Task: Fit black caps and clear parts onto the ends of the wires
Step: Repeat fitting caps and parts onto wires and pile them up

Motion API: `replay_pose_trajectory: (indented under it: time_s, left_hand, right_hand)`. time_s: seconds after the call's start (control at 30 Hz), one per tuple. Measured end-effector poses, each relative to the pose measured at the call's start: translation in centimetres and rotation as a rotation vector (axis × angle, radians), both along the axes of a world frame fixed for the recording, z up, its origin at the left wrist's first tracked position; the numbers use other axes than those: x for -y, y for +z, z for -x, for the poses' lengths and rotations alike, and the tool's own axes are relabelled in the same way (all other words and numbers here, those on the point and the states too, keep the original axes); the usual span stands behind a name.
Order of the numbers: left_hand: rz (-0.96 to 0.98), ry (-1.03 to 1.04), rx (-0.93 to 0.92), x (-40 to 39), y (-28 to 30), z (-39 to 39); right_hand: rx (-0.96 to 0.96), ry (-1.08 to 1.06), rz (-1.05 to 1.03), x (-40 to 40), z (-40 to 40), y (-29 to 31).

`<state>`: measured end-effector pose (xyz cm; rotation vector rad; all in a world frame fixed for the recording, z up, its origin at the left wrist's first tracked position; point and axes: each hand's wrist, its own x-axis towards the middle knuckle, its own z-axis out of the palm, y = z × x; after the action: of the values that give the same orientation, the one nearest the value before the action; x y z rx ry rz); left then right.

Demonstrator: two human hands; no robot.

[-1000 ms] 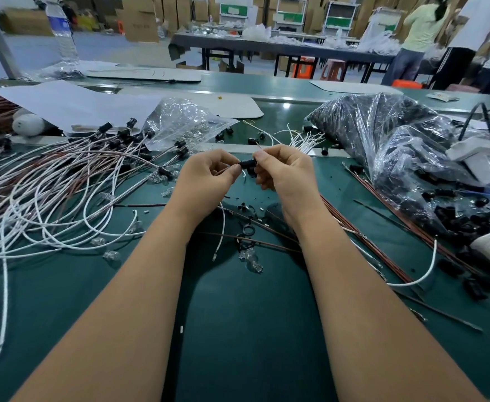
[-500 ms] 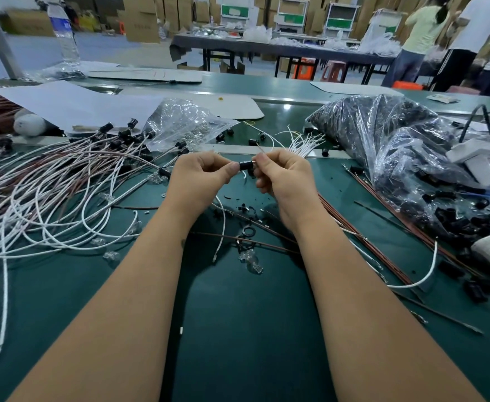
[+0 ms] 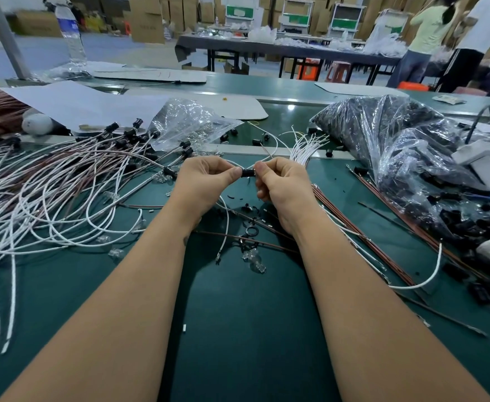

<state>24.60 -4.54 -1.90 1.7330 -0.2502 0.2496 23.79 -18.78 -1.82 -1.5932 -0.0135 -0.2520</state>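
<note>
On your left, a heap of white and brown wires [image 3: 49, 192], too many to count, several ending in black caps. A clear bag [image 3: 188, 123] holds clear parts. Your left hand [image 3: 206, 181] and right hand [image 3: 281, 181] together pinch one black cap [image 3: 247, 172] above the tabletop [image 3: 252, 329]. At right, two bags [image 3: 412, 146] hold black caps.
</note>
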Motion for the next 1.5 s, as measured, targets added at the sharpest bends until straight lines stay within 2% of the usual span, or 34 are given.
replay_pose_trajectory:
  time_s: [0.33,0.67,0.87,1.0,1.13,1.33,1.5]
  left_hand:
    - [-0.001,0.013,-0.039,0.1,0.2,-0.1]
    - [0.081,-0.043,-0.018,0.4,0.1,0.1]
    - [0.071,-0.004,-0.003,1.0,0.1,0.0]
    - [0.075,0.022,-0.023,1.1,0.2,-0.2]
    - [0.123,0.039,0.005,1.5,0.4,0.2]
    - [0.177,0.037,-0.012,2.0,0.7,0.8]
    - [0.117,0.004,0.036,2.1,1.3,1.4]
  right_hand:
    - [0.035,0.027,0.012,0.1,0.1,0.0]
    - [0.019,0.039,-0.083,-0.3,0.2,-0.1]
    - [0.045,-0.011,-0.108,0.0,0.2,0.4]
    - [0.067,-0.012,-0.206,-0.4,0.1,0.5]
    - [0.125,-0.056,-0.096,-1.1,0.1,0.0]
    - [0.168,-0.044,-0.125,-1.3,0.3,-0.1]
    - [0.196,-0.024,-0.159,-0.8,0.3,0.5]
